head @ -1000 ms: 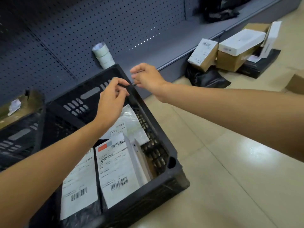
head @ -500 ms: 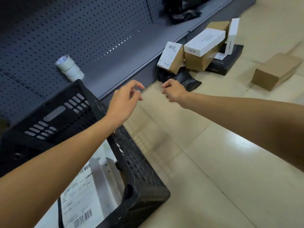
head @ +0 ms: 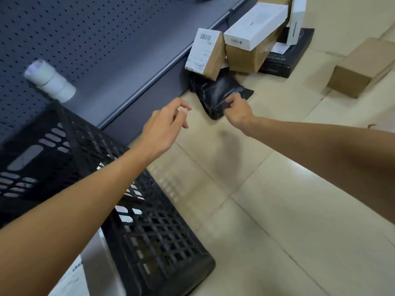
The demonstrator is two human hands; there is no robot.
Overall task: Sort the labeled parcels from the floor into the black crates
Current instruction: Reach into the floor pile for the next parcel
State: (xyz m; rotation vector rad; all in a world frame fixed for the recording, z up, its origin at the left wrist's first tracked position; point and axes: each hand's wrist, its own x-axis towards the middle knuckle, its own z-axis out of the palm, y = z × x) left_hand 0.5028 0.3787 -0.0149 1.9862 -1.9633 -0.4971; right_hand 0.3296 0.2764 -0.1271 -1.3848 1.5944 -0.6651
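Right hand [head: 236,110] now reaches the black poly bag parcel [head: 215,92] on the floor; half a second ago it hovered short of it with fingers curled on nothing. Fingers now curl onto the bag's near edge, pinching the film. Bag lies flat on the tile against the base of the grey shelf unit [head: 136,67], its far end tucked under the labeled brown box [head: 205,53].

Left hand [head: 165,124] has moved forward off the crate, now over bare floor [head: 277,210] just left of the bag. Fingers loosely apart, slightly bent, holding nothing, not touching the bag.

Black crate [head: 149,231] has slid to the lower left of the view compared with a second ago; only a sliver of a white labeled parcel [head: 72,278] inside shows at the bottom edge.

Rest of the pile looks unmoved: white box [head: 254,24] on top of a brown carton [head: 248,56], flat black box [head: 286,58] behind, plain brown box [head: 361,67] apart at right. Tape rolls [head: 51,80] sit on the shelf.
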